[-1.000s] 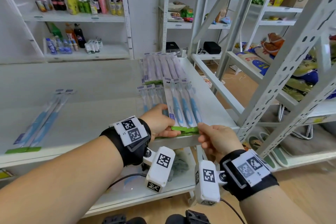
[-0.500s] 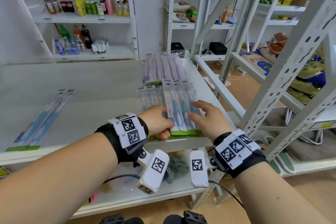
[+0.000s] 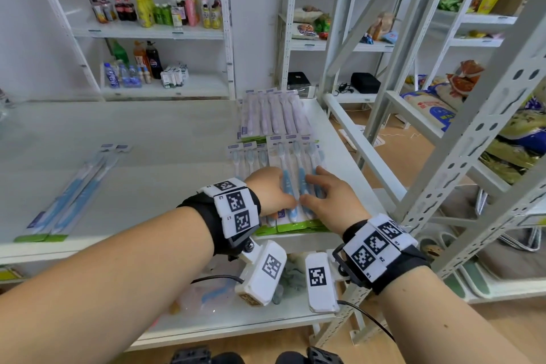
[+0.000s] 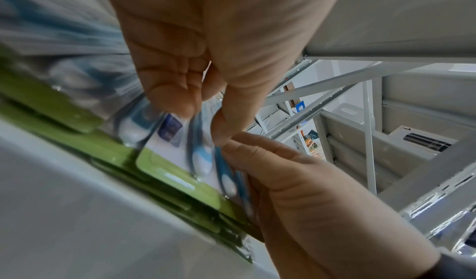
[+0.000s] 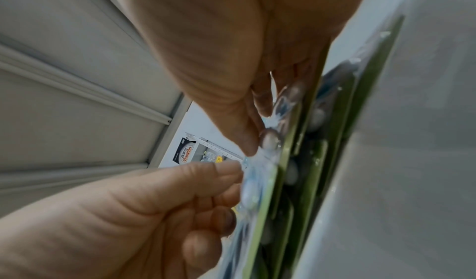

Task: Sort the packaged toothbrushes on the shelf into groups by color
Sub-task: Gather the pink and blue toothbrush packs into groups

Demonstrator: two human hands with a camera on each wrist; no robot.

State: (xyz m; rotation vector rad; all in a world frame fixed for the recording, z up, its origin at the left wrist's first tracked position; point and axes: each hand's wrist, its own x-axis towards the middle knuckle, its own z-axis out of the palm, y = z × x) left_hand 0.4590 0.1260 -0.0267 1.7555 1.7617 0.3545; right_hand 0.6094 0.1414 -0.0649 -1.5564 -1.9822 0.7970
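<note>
Left grip (image 3: 271, 192), right grip (image 3: 334, 204) on blue toothbrush packs (image 3: 291, 154); purple packs (image 3: 271, 115) behind.

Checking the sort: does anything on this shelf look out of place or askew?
Yes: two blue toothbrush packs lie slanted at the far left of the shelf, apart from the blue stack under the left hand and right hand at the right.

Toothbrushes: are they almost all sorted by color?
Partly. The purple packs lie together at the back. The left hand holds and the right hand presses the blue stack. Two blue packs at the far left of the shelf lie apart, left to join.
</note>
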